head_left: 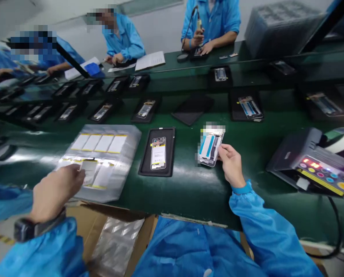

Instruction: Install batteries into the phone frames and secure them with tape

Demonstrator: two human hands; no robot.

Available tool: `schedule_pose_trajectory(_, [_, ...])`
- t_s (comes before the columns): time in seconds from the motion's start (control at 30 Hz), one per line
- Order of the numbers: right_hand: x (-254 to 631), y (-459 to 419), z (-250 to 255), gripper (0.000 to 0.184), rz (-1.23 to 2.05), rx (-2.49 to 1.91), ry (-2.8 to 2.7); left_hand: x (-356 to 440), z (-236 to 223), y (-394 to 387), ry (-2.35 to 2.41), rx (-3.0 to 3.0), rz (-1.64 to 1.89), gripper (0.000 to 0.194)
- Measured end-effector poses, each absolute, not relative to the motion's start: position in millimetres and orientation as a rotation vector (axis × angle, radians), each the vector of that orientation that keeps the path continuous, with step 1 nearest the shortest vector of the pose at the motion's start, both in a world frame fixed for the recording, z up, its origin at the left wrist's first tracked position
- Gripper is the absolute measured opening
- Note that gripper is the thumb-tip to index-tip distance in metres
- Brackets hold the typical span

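My right hand (pixel 232 163) pinches the lower right edge of an open-backed phone (pixel 211 148), tilted a little above the green bench. Blue and white strips line the phone's battery bay. On the left, my left hand (pixel 58 186) reaches over a clear plastic tray (pixel 124 165) of flat white batteries. Its fingers are closed at the edge of one battery (pixel 89 171), which looks slightly raised; the fingertips are partly hidden. Between my hands, another open phone (pixel 158 154) with a white battery in it lies on a black padded tray (pixel 169 171).
A tape dispenser (pixel 313 165) with lit buttons stands at the right, its cable hanging down. Beyond, several black trays carry open phones (pixel 249 107). A bare black tray (pixel 192 109) lies among them. Co-workers (pixel 212 27) sit opposite. Below the bench edge is a cardboard box (pixel 87 227).
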State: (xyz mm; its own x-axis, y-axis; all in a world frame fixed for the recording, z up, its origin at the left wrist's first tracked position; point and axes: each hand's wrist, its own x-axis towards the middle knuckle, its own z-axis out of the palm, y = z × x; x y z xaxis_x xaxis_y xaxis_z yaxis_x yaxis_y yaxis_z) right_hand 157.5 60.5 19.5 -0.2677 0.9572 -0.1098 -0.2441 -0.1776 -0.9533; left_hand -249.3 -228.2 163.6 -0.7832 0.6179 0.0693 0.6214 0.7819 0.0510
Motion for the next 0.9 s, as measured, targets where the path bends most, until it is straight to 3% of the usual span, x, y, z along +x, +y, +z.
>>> schedule_pose_trajectory(0.07, [157.2, 59.7, 19.0, 0.042, 1.633, -0.972, -1.124, -225.1, 169.8, -209.8, -2.884, -0.913, -0.3, 0.03])
schedule_pose_trajectory(0.27, [154.9, 54.0, 21.8, 0.044, 1.618, -0.976, -1.185, -88.5, 120.8, -80.3, -2.915, -1.554, -1.901, 0.043])
schedule_pose_trajectory(0.37, [151.8, 50.5, 21.1, 0.046, 1.645, -0.976, -1.197, -48.9, 89.6, -26.1, -2.821, -1.867, -2.273, 0.041])
schedule_pose_trajectory(0.57, [145.1, 48.0, 18.5, 0.049, 1.705, -0.969, -1.169, -38.9, 53.3, 3.9, -2.783, -1.904, -2.276, 0.026])
schedule_pose_trajectory(0.8, [146.6, 46.7, 19.6, 0.048, 1.713, -0.963, -1.163, -26.7, 49.7, 0.2, -2.58, -1.801, -1.863, 0.014])
schedule_pose_trajectory(0.9, [149.1, 46.1, 23.2, 0.046, 1.718, -0.927, -1.184, -28.8, 49.2, 0.3, -2.522, -1.68, -1.978, 0.03])
